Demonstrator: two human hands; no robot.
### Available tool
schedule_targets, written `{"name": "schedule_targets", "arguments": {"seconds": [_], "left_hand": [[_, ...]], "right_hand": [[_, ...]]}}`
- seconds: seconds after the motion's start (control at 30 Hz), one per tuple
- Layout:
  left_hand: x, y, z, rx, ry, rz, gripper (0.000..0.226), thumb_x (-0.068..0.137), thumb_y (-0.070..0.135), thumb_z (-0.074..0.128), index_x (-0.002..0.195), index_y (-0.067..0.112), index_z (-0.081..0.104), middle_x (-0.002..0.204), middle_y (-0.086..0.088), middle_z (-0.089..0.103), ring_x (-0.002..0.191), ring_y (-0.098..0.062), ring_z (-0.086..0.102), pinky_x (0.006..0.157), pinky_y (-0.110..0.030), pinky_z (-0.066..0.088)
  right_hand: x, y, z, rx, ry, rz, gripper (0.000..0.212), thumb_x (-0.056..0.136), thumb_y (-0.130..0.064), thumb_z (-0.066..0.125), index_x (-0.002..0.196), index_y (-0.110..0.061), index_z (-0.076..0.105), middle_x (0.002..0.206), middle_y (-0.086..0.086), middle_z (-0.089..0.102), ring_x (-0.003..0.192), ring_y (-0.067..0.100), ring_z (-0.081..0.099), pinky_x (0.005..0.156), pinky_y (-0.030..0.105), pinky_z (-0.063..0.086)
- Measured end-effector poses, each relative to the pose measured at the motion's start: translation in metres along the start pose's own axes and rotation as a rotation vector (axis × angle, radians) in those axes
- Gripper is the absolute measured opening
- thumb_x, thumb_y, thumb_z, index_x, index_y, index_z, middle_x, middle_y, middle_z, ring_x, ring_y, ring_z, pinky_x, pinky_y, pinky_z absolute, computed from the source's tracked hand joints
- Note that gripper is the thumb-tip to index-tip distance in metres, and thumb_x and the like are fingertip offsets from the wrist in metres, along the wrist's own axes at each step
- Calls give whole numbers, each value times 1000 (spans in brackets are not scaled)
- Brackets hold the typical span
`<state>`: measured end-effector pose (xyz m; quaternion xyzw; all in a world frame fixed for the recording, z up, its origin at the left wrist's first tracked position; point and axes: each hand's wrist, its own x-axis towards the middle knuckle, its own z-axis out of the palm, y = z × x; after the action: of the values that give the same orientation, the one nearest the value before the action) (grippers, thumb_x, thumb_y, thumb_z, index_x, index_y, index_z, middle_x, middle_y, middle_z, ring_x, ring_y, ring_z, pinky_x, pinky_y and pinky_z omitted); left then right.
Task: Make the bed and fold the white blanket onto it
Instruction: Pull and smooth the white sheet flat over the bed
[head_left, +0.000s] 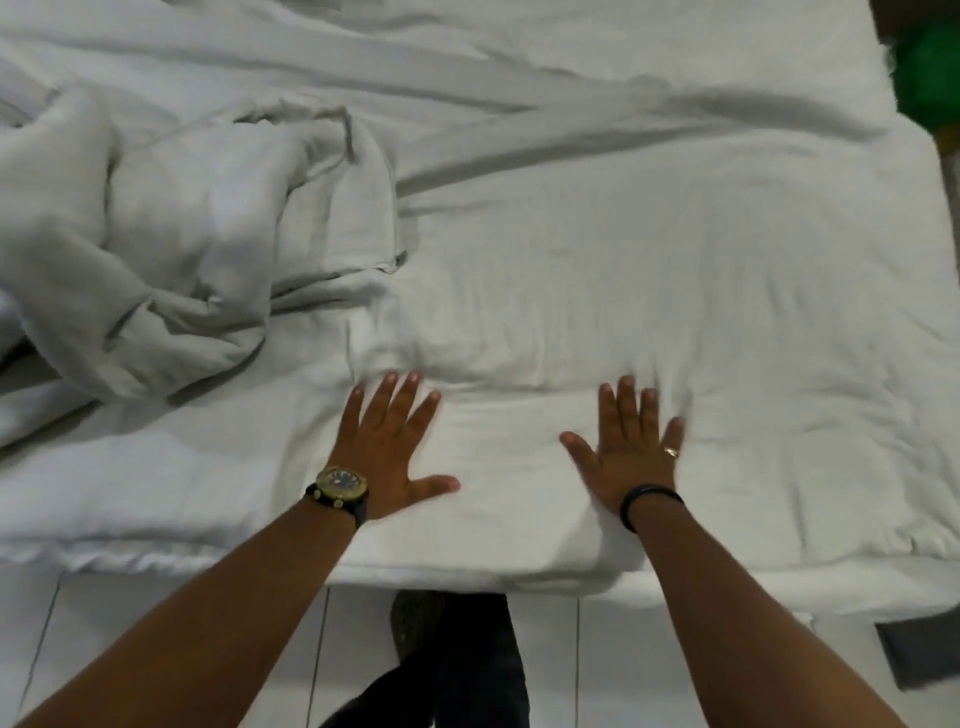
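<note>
The bed (649, 156) fills most of the view, covered in wrinkled white cloth. A white blanket (675, 312) lies spread over its right half, reaching the near edge. Its left part is bunched in a crumpled heap (171, 249) at the left. My left hand (395, 441), with a gold watch on the wrist, lies flat on the blanket near the front edge, fingers spread. My right hand (628, 452), with a ring and a dark wristband, presses flat on the blanket about a hand's width to the right. Neither hand grips anything.
White tiled floor (156, 623) runs along the bed's near edge. My dark trouser legs (457, 665) stand against the bed between my arms. A green object (930, 67) sits beyond the far right corner. A dark grey item (914, 649) lies on the floor at right.
</note>
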<state>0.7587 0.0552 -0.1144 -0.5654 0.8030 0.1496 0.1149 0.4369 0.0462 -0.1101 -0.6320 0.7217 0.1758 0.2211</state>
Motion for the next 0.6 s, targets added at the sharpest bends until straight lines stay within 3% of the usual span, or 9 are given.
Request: {"name": "schedule_targets", "arguments": {"seconds": [0.17,0.27,0.43,0.6], "left_hand": [[24,11,-13,-6,-42,-37,109,74,92,26,156,21,21,163,-15,13,150,-35,10,116,-61,8],[72,17,-25,16,-13,-19,99,79,88,20,153,23,27,161,-16,21,149,-35,17,116,-59,7],[147,21,-47,38,8,-63,100,78,88,8,156,25,8,165,-6,-2,151,-23,-7,117,-55,-10],[223,14,-83,26,134,-110,86,87,78,13,156,27,3,162,-3,-16,149,-23,-16,116,-48,-19]], "right_hand": [[20,-4,-15,94,-3,48,91,81,-80,5,153,-30,-18,156,-2,-36,144,25,-32,110,65,-17],[43,-7,-28,76,-8,15,84,84,-79,7,149,-34,-25,153,0,-41,141,31,-37,105,72,-16],[114,8,-66,25,34,-100,79,84,-80,5,144,-39,-28,154,-3,-40,140,35,-38,102,75,-16],[200,13,-114,-42,96,-169,80,84,-79,2,150,-38,-19,158,-3,-32,143,33,-33,102,75,-18]]}}
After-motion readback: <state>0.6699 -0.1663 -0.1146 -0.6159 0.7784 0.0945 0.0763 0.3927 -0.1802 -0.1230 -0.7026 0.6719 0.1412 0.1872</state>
